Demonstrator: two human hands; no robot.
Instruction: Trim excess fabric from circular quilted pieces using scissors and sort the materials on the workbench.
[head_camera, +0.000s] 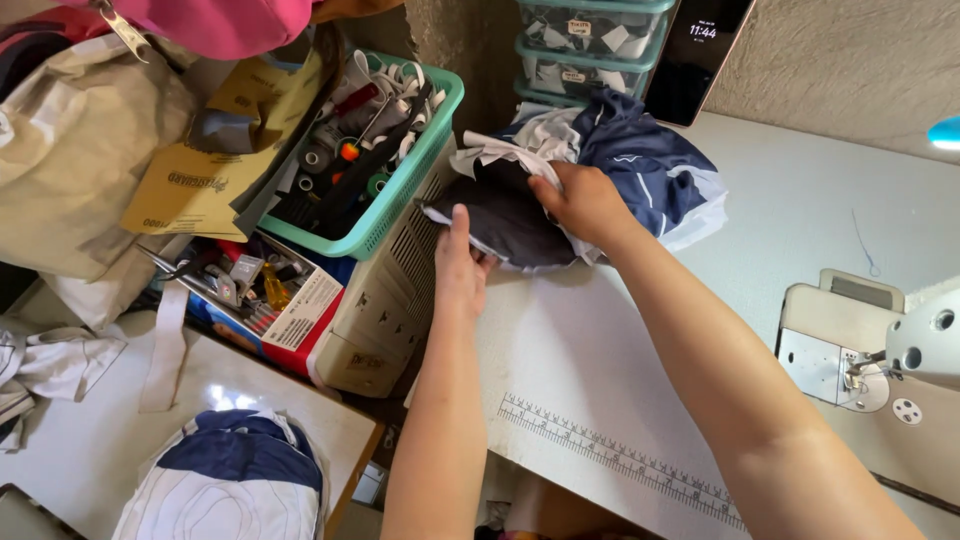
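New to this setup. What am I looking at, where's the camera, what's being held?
There is no robot: one camera on a person's head looks down at their two bare hands. The left hand and right hand both grip a dark fabric piece at the edge of a pile of navy and white cloth on a white sewing table. A sewing machine sits at right, with a printed ruler strip along the front. A teal basket of spools stands to the left.

The cloth piece (505, 225) is dark grey with a white edge, the fabric pile (640, 165) navy and white (thin pale stripes), the basket (400, 195) teal.
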